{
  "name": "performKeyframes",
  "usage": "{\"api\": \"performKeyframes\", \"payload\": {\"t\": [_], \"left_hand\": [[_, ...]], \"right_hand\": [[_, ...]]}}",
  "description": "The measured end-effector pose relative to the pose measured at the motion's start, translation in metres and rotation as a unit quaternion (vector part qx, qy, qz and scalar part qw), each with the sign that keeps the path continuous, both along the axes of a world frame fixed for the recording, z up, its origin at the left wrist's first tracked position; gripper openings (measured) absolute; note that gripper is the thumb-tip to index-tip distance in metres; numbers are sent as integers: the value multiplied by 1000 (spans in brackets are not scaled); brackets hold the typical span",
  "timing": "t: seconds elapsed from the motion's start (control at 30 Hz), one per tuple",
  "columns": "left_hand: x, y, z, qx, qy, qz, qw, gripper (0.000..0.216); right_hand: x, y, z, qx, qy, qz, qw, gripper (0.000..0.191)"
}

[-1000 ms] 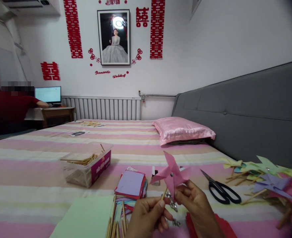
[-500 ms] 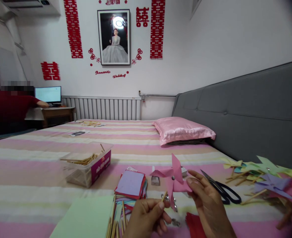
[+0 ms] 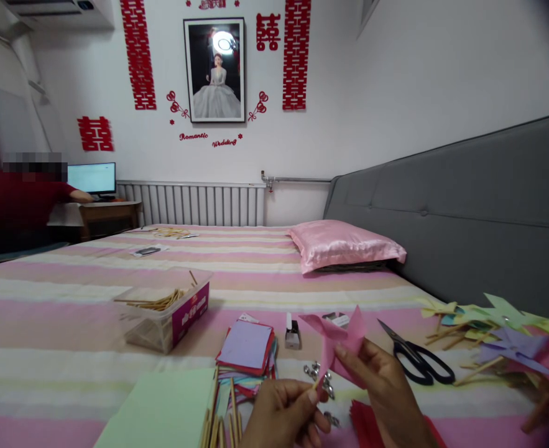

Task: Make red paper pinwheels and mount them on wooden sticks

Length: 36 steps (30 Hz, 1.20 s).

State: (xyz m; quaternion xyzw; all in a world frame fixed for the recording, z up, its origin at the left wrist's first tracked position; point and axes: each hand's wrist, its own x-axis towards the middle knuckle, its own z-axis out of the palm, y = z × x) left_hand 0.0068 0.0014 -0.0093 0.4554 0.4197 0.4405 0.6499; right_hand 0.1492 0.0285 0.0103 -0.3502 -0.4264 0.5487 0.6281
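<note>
My left hand (image 3: 288, 414) pinches a thin wooden stick (image 3: 316, 384), whose tip shows at the fingertips beside a pink blade. In my right hand (image 3: 383, 379) is a pink paper pinwheel (image 3: 337, 339), with thumb and fingers closed on its right side. The pinwheel is tilted, and the thumb covers its middle. Just below it lie several small metal fasteners (image 3: 329, 389) on the bedspread. Red paper (image 3: 365, 423) lies under my right wrist. Black scissors (image 3: 418, 361) rest to the right of that hand, slightly open.
A stack of coloured paper squares (image 3: 246, 344), bundled sticks (image 3: 221, 429) and pale green sheets (image 3: 162, 404) lie left. Behind them stands a clear box of sticks (image 3: 166, 317). Finished pinwheels (image 3: 512, 342) lie right. A small box (image 3: 291, 333) stands centrally; a person in red (image 3: 17, 199) sits far left.
The pinwheel has turned and tilted, and my right thumb has moved over its middle. My left hand has shifted slightly right with the stick, closer to the pinwheel.
</note>
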Motion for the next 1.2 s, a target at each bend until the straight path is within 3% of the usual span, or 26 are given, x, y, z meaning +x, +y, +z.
{"api": "performKeyframes", "payload": {"t": [0.5, 0.77, 1.03, 1.2], "left_hand": [[-4, 0, -3, 20, 49, -39, 998, 54], [-14, 0, 6, 37, 19, 53, 998, 35], [-14, 0, 11, 42, -13, 68, 997, 32], [-13, 1, 6, 44, -12, 74, 996, 35]], "right_hand": [[1, 5, -5, -34, 13, -27, 999, 29], [4, 9, -10, -44, -28, -93, 994, 28], [0, 4, -7, -30, -55, -48, 997, 24], [0, 7, -11, -29, -45, -9, 999, 36]]}}
